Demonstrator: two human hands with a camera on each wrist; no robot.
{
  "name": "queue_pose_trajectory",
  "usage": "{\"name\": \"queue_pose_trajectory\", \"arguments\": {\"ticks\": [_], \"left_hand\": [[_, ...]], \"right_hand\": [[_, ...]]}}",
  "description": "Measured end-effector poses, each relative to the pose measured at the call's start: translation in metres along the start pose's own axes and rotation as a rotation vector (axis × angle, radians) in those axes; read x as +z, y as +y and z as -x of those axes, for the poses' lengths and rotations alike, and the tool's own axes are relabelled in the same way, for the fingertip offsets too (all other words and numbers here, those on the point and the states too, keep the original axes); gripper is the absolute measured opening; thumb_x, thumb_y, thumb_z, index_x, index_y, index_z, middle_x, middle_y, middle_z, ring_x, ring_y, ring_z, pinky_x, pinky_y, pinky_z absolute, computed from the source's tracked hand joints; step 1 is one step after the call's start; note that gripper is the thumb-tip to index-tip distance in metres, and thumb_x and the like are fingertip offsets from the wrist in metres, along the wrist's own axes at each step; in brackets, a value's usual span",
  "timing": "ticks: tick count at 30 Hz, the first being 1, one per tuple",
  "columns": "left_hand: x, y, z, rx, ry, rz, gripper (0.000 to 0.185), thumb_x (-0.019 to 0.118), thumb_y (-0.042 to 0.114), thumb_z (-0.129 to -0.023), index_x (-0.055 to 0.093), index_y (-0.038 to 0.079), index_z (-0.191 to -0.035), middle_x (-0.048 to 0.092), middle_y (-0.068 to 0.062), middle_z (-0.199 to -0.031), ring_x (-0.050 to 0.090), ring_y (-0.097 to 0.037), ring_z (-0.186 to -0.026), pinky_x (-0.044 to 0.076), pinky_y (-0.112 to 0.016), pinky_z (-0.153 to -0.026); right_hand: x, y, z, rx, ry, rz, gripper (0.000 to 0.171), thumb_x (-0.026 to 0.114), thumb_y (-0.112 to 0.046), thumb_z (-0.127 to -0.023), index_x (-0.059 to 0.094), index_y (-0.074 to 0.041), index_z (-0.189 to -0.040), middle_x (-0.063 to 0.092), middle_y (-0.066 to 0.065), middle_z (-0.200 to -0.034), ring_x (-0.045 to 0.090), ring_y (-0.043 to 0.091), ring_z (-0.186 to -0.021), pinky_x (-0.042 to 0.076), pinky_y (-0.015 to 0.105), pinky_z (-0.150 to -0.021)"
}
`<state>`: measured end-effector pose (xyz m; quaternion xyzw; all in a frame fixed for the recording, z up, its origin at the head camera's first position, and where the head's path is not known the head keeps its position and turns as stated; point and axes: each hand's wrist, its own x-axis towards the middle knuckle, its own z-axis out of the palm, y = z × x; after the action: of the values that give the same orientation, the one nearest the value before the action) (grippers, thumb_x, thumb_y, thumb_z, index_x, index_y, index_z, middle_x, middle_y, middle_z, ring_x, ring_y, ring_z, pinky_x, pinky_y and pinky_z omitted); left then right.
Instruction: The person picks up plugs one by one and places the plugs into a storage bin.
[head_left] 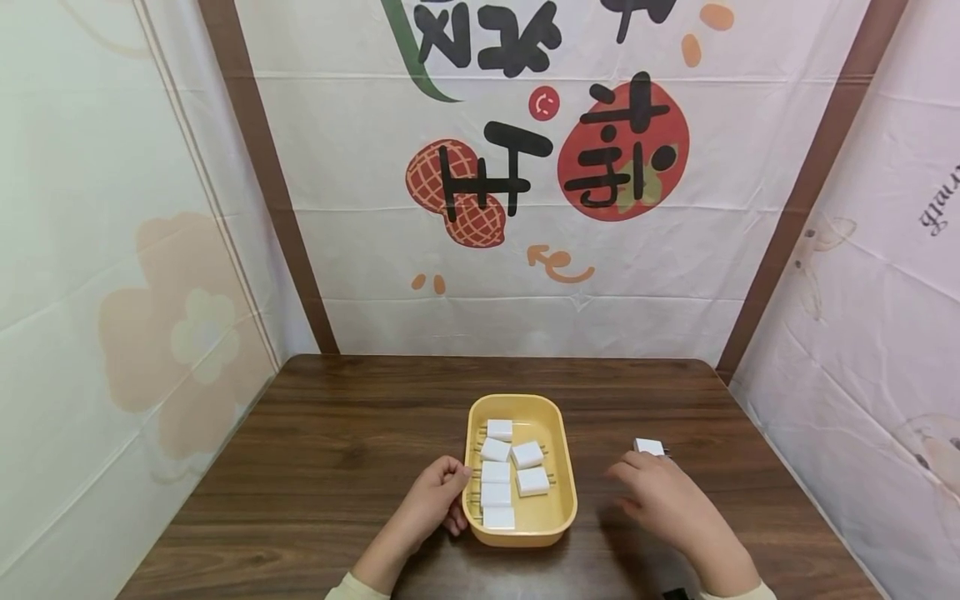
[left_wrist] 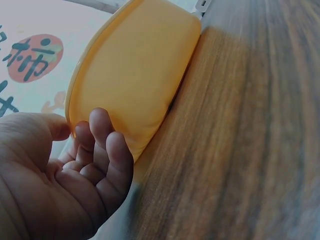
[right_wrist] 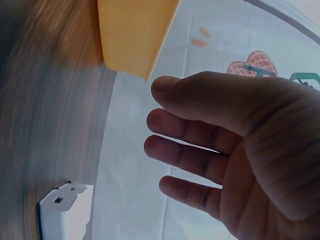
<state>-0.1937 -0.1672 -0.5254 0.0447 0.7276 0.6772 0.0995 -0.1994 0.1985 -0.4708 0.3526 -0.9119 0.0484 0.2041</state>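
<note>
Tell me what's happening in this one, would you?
A person's left hand holds the rim of a yellow, rounded rectangular tray on a dark brown wood-grain table. Seven small, white, blocky plug adapters with prongs lie in it, five along its left side and two to their right. The right hand holds nothing, its fingers near at least one more white adapter on the table, right of the tray.

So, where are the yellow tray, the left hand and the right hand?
Yellow tray (head_left: 538,512), head view: bare floor.
Left hand (left_wrist: 67,186), left wrist view: palm.
Right hand (head_left: 667,496), head view: back.
</note>
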Motion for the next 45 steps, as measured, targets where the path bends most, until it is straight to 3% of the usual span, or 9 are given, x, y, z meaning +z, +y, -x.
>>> {"name": "queue_pose_trajectory", "arguments": {"ticks": [15,30,45], "left_hand": [[0.000,0.000,0.000,-0.002,0.002,-0.002,0.035,0.052,0.027,-0.108,0.048,-0.007,-0.114,0.060,-0.005,-0.065,0.059,-0.014,-0.052,0.051,-0.026,-0.046],[-0.001,-0.001,0.000,0.001,0.003,-0.008,0.037,0.053,0.029,-0.108,0.048,-0.007,-0.114,0.060,-0.005,-0.065,0.059,-0.014,-0.051,0.051,-0.026,-0.046],[0.002,0.000,0.000,0.010,0.012,-0.010,0.035,0.053,0.029,-0.108,0.049,-0.005,-0.112,0.060,-0.004,-0.065,0.059,-0.014,-0.051,0.051,-0.027,-0.045]], "right_hand": [[0.007,0.015,0.018,0.079,-0.039,0.041,0.037,0.091,-0.015,-0.067,0.072,-0.015,-0.098,0.066,-0.004,-0.094,0.067,0.020,-0.085,0.055,0.041,-0.072],[0.017,0.035,0.031,0.281,-0.157,-0.006,0.037,0.092,-0.015,-0.065,0.073,-0.013,-0.097,0.066,0.002,-0.097,0.064,0.024,-0.086,0.053,0.045,-0.067],[0.022,0.045,0.037,0.316,-0.149,0.015,0.034,0.087,-0.009,-0.064,0.073,-0.012,-0.095,0.065,0.003,-0.096,0.064,0.025,-0.085,0.053,0.046,-0.069]]}}
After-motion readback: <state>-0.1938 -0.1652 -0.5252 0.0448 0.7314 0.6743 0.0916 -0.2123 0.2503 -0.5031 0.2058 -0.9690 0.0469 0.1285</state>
